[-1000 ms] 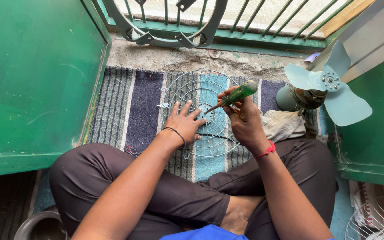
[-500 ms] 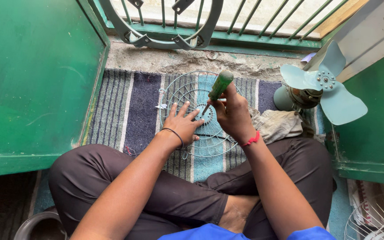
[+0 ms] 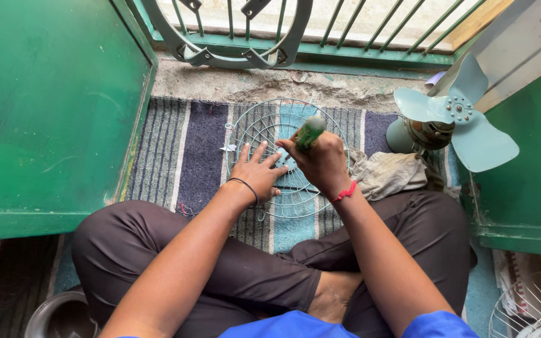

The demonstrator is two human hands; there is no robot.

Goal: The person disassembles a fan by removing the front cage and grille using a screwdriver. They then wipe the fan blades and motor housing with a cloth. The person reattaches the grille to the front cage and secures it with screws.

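A round wire grille [image 3: 264, 134] is laid flat on a striped rug [image 3: 189, 156], right in front of crossed legs, and it's pinned down by the left hand [image 3: 258, 174] with fingers spread wide across the wires. A green-handled screwdriver [image 3: 309, 132] is gripped tight in the right hand [image 3: 320, 164], held nearly upright with the tip down at the grille's middle, just beside the left fingertips. A fan motor with pale blue blades [image 3: 455, 119] is parked off to the right, next to a crumpled rag [image 3: 386, 174].
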